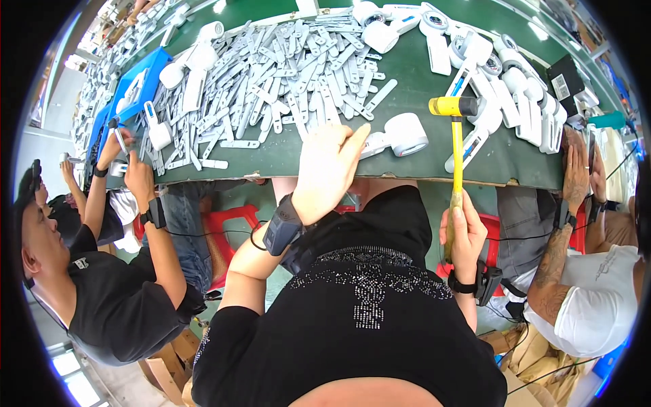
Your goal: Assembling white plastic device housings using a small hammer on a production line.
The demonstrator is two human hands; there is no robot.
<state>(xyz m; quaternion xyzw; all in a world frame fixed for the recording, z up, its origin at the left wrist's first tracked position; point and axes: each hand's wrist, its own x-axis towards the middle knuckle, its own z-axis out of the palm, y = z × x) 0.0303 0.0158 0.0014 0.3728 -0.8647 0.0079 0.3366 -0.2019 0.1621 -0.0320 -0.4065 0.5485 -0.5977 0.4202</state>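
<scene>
My right hand (464, 234) is closed round the lower handle of a mallet (457, 159). The mallet stands upright, its yellow and black head over the table's right part. In front of me, my left hand (331, 166) is at the table's near edge, its fingers curled and partly hidden. From beneath its thumb side sticks out a white handheld device (407, 134) with a round, drum-like head, perhaps a small fan. The thumb lies over its handle end, and the hand seems to grip it. Beyond the fingers spreads a pile of grey-white strips (271, 81).
More white round-headed devices (519, 108) lie at the right of the green table (407, 98). A blue tray (149, 68) is at the left. Co-workers sit on both sides; the left person's hand (139, 180) is near a hammer-like tool (121, 136). A dark box (569, 81) stands far right.
</scene>
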